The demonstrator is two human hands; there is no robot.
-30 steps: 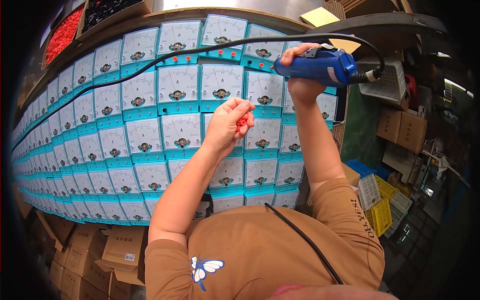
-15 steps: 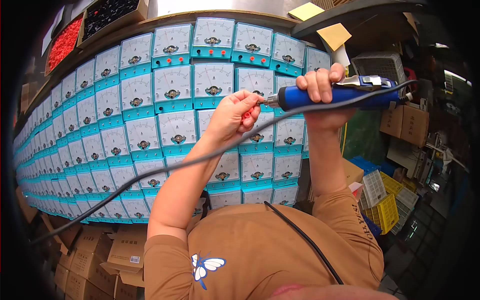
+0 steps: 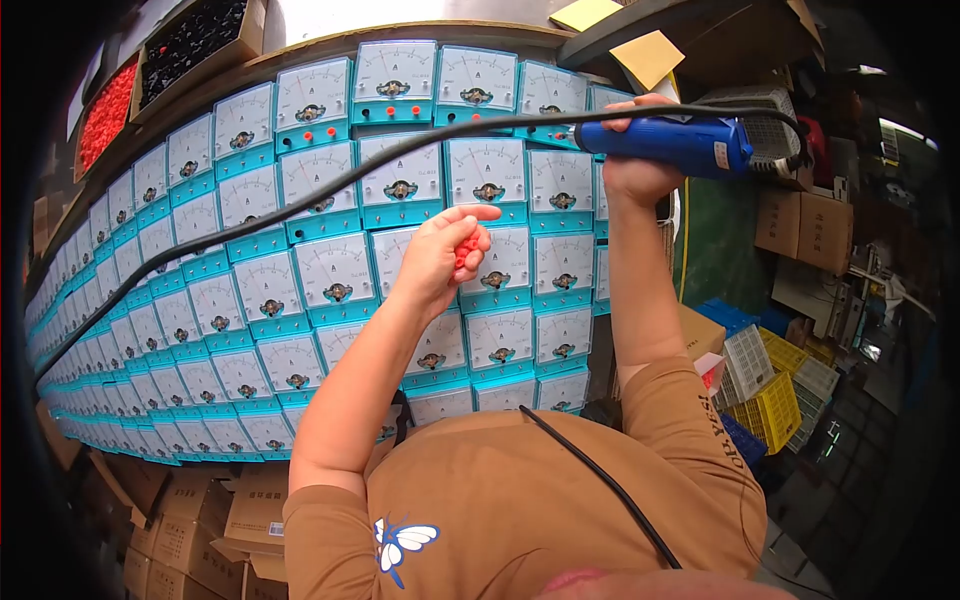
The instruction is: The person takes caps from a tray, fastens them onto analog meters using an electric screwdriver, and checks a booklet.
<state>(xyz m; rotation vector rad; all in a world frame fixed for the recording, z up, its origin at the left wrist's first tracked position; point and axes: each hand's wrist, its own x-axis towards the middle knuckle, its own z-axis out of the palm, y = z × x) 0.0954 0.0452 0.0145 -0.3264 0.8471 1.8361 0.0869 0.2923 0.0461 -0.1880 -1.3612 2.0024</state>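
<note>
My right hand [image 3: 640, 178] is wrapped round a blue electric screwdriver [image 3: 668, 142], held nearly level with its tip pointing left. That tip is at the teal lower front of an ammeter [image 3: 552, 92] in the upper row, close to a red terminal; exact contact is hard to see. My left hand [image 3: 440, 258] is curled round several small red plastic caps [image 3: 464, 251], its index finger stretched to the right. It hovers over the rows of white-and-teal ammeters. Some meters in the upper rows carry red and black terminal caps.
A black power cable [image 3: 300, 205] crosses above the meters to the screwdriver's rear. Boxes of red caps [image 3: 108, 115] and black caps [image 3: 190, 48] stand at the upper left. Cartons [image 3: 190, 530] lie lower left; yellow crates [image 3: 768, 420] stand at the right.
The screwdriver has moved away from my left fingertips, up to an upper-row meter. My left hand has dropped slightly down and left, keeping the red caps. The cable has swung upward.
</note>
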